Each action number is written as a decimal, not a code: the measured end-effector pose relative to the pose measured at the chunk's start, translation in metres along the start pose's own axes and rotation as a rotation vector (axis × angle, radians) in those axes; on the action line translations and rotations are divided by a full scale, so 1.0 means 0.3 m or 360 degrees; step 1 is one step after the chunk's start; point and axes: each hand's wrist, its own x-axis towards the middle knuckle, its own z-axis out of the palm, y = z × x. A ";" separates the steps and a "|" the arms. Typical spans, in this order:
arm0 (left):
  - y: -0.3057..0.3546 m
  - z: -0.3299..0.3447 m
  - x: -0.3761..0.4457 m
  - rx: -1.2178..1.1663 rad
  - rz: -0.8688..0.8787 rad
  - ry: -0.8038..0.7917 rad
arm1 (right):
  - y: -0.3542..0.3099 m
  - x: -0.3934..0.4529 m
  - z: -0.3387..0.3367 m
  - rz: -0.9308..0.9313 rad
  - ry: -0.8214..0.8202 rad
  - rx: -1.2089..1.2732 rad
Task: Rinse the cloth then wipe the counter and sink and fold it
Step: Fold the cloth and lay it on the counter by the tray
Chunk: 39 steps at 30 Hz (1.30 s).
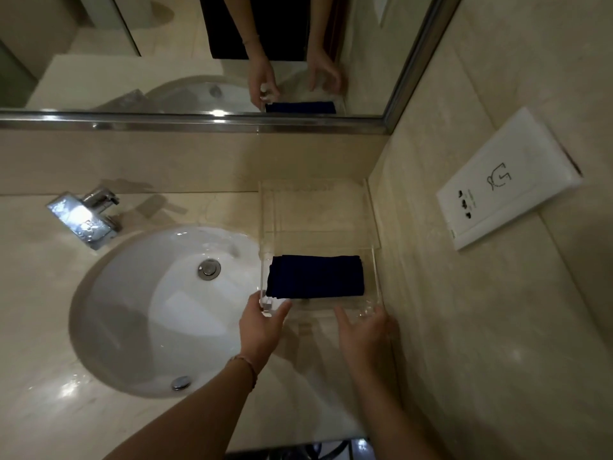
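Both hands meet a clear acrylic tray (371,227) at its near edge; the left hand (262,323) pinches the near-left corner, the right hand (363,330) rests spread and relaxed on the near-right rim; the folded dark blue cloth (316,277) lies inside it, on the counter (39,343) right of the sink (139,310); the faucet (86,215) stands behind, under the mirror (166,44).
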 end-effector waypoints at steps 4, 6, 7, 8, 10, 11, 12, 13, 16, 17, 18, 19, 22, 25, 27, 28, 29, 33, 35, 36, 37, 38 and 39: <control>-0.006 0.014 -0.002 -0.0544 -0.0362 0.0015 | -0.031 -0.050 0.032 0.0331 -0.0126 0.0497; -0.012 0.017 0.008 -0.0728 -0.0473 0.0019 | -0.055 -0.049 0.042 0.0424 -0.0077 0.0689; -0.018 0.017 0.010 -0.0778 -0.0499 0.0014 | -0.069 -0.046 0.045 0.0485 -0.0056 0.0760; -0.020 0.014 0.010 -0.0815 -0.0507 0.0010 | -0.083 -0.039 0.048 0.0563 -0.0035 0.0806; -0.026 0.012 0.009 -0.0857 -0.0521 0.0010 | -0.096 -0.020 0.060 0.0809 0.0005 0.0976; -0.029 0.012 0.010 -0.0878 -0.0532 0.0015 | -0.100 -0.010 0.067 0.0937 0.0004 0.1099; -0.029 0.013 0.013 -0.0894 -0.0542 0.0025 | -0.101 -0.002 0.072 0.1020 -0.0014 0.1174; -0.025 0.015 0.017 -0.0916 -0.0549 0.0040 | -0.102 0.005 0.075 0.1061 -0.0044 0.1193; -0.001 0.022 0.040 -0.1009 -0.0550 0.0077 | -0.108 0.032 0.077 0.1045 -0.0112 0.1205; 0.011 0.025 0.051 -0.1035 -0.0548 0.0071 | -0.116 0.044 0.077 0.1025 -0.0118 0.1207; 0.027 0.027 0.063 -0.1056 -0.0546 0.0056 | -0.124 0.058 0.081 0.1005 -0.0127 0.1211; 0.041 0.028 0.076 -0.1063 -0.0542 0.0042 | -0.137 0.070 0.084 0.0989 -0.0144 0.1212; 0.071 0.034 0.117 -0.1028 -0.0514 0.0019 | -0.175 0.102 0.104 0.0969 -0.0190 0.1236; 0.090 0.045 0.157 -0.1009 -0.0512 0.0058 | -0.206 0.126 0.116 0.0966 -0.0270 0.1303; 0.104 0.052 0.179 -0.1014 -0.0519 0.0115 | -0.219 0.144 0.123 0.0934 -0.0318 0.1344; 0.112 0.057 0.190 -0.1014 -0.0516 0.0131 | -0.226 0.155 0.125 0.0919 -0.0334 0.1349; 0.118 0.059 0.200 -0.1013 -0.0512 0.0140 | -0.238 0.164 0.125 0.0910 -0.0349 0.1350; 0.135 0.062 0.229 -0.1019 -0.0500 0.0161 | -0.286 0.203 0.123 0.0896 -0.0466 0.1338; 0.145 0.069 0.238 -0.1020 -0.0476 0.0172 | -0.304 0.217 0.121 0.0867 -0.0542 0.1329; 0.150 0.073 0.243 -0.1034 -0.0465 0.0180 | -0.308 0.225 0.124 0.0855 -0.0567 0.1325; 0.156 0.075 0.247 -0.1048 -0.0459 0.0189 | -0.314 0.230 0.127 0.0842 -0.0585 0.1309; 0.160 0.078 0.252 -0.1063 -0.0464 0.0203 | -0.319 0.235 0.131 0.0821 -0.0599 0.1293; 0.164 0.082 0.256 -0.1073 -0.0472 0.0213 | -0.324 0.241 0.135 0.0807 -0.0608 0.1272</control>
